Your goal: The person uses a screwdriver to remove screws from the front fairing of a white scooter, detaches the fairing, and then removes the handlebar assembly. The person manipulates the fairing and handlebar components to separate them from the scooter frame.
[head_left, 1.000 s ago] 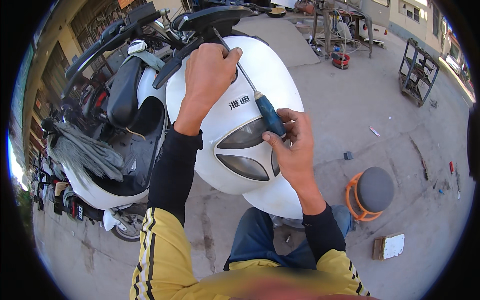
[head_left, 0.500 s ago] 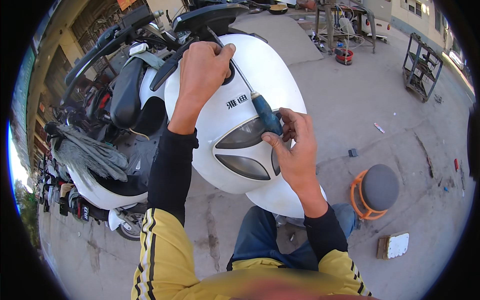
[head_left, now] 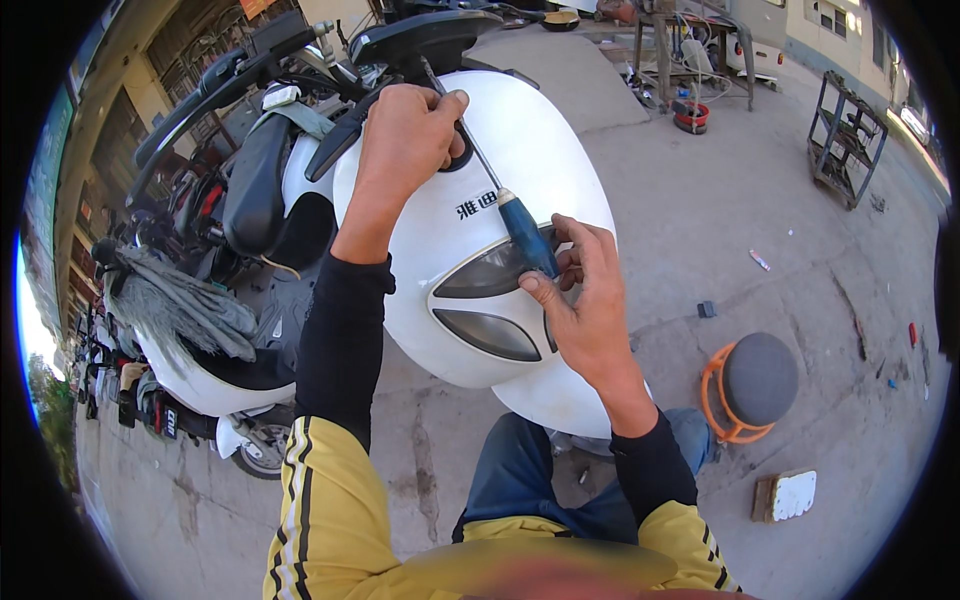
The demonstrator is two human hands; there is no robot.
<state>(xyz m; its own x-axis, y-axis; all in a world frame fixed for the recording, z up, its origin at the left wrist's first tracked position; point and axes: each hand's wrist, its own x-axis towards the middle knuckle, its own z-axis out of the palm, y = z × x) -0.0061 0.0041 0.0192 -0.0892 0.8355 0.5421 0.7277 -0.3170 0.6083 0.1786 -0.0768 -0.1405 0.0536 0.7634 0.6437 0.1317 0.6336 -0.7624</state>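
A screwdriver (head_left: 524, 230) with a blue handle and long metal shaft lies slantwise over the white front panel (head_left: 540, 150) of an electric scooter. My right hand (head_left: 592, 300) pinches the butt of the handle between thumb and fingers. Further up, my left hand (head_left: 405, 140) is closed, its thumb crossing the shaft; its curled fingertips are partly hidden beside a dark round opening (head_left: 461, 152). The tip reaches the black part (head_left: 425, 40) at the panel's top, where its contact is too small to make out. Below the handle sits the dark headlight (head_left: 488, 333).
Black handlebars (head_left: 235, 75) stick out at upper left. Another scooter with a dark seat (head_left: 255, 205) and grey fringed cover (head_left: 180, 305) stands close on the left. To the right are a round stool (head_left: 760, 378), a small block (head_left: 785, 496) and a metal rack (head_left: 845, 140).
The screwdriver handle has turned slightly and shifted a little up and left, together with my right hand's fingers. My left hand stays nearly in place.
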